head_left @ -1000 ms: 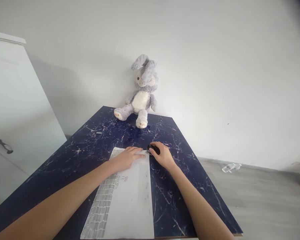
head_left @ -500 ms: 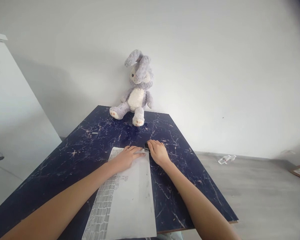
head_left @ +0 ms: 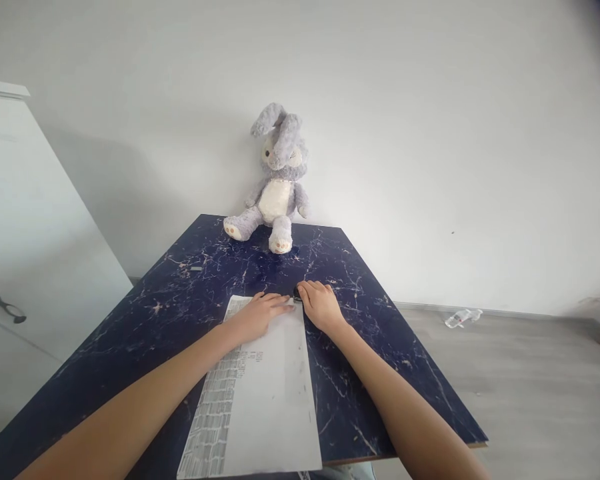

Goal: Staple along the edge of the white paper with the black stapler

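Observation:
A long white paper sheet (head_left: 270, 400) with printed text down its left side lies on a dark blue marbled table (head_left: 180, 293). My left hand (head_left: 257, 315) rests flat on the sheet's far end with the fingers stretched out, holding nothing. My right hand (head_left: 320, 305) is just right of it at the sheet's far right corner. Its fingers are curled down over a small black stapler-like object (head_left: 297, 291). Only the object's dark tip shows at my fingertips; the rest is hidden under the hand.
A grey and white plush rabbit (head_left: 279, 180) sits at the table's far edge against the white wall. A small grey item (head_left: 197, 269) lies on the table's left. A white cabinet (head_left: 25, 233) with a dark handle (head_left: 5, 308) stands left. A plastic bottle (head_left: 461, 317) lies on the floor.
My right hand has slid left and closed down over the black object, which showed more fully a second ago. My left hand stays on the sheet. The view has shifted slightly.

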Demonstrator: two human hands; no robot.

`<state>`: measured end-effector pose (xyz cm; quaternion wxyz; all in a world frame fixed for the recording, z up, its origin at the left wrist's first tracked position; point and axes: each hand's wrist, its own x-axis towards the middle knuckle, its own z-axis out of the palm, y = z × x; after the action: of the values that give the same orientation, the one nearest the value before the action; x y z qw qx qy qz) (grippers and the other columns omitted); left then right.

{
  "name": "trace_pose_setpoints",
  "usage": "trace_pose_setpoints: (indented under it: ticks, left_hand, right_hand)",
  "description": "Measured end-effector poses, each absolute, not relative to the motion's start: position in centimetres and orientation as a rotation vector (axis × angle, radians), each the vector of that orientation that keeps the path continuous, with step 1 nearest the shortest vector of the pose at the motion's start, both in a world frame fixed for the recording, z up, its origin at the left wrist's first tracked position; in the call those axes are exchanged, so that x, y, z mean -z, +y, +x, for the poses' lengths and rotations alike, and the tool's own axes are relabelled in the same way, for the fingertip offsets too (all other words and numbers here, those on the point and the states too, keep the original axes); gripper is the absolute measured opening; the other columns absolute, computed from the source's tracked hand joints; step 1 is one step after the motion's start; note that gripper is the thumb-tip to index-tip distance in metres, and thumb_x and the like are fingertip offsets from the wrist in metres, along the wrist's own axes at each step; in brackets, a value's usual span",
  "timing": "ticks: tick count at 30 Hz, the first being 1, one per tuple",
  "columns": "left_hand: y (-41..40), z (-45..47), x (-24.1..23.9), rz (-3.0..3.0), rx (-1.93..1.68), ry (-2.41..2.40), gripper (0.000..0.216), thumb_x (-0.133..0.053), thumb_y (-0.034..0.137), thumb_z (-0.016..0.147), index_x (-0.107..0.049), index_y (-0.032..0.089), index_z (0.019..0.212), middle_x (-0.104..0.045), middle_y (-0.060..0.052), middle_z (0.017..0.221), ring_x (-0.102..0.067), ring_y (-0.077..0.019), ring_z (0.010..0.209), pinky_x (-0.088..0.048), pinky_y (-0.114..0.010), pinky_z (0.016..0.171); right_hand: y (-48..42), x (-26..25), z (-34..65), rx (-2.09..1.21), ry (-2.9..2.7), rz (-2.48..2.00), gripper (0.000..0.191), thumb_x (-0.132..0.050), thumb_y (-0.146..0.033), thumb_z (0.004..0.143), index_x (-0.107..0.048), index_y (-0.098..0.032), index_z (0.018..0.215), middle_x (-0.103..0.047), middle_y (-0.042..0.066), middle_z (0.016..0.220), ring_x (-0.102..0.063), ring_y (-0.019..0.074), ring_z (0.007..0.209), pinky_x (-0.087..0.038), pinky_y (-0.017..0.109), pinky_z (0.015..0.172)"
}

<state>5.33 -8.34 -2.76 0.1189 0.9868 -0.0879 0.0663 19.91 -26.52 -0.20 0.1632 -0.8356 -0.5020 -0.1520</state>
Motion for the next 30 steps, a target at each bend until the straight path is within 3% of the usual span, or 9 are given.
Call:
trace_pose_setpoints:
  ticks: [11, 30]
  left_hand:
    - [-7.82, 5.57, 3.05, 2.879, -0.266, -0.315, 0.083, -0.041, -0.01, 0.085, -0.05, 0.038, 0.152, -0.046, -0.002, 0.162, -0.043, -0.0228, 0.148, -0.032, -0.051, 0.12]
    - [-8.01, 5.42, 2.5, 2.895, -0.217, -0.302, 0.082, -0.041, -0.011, 0.084, -0.053, 0.036, 0.15, -0.045, -0.004, 0.163, -0.041, -0.0247, 0.149, -0.032, -0.054, 0.119]
  right_hand:
    - [-26.5, -0.12, 19.67, 0.421, -1.441, -2.42, 0.035, -0.032, -0.031, 0.114, -0.066, -0.024, 0.108, -0.073, 0.003, 0.097, -0.062, 0.02, 0.093, -0.031, 0.033, 0.08]
    - [-26.34, 0.0, 19.24, 0.493, -1.467, -2.466, 0.038, -0.031, -0.034, 0.114, -0.067, -0.023, 0.108, -0.074, 0.006, 0.1, -0.061, 0.022, 0.095, -0.031, 0.035, 0.082]
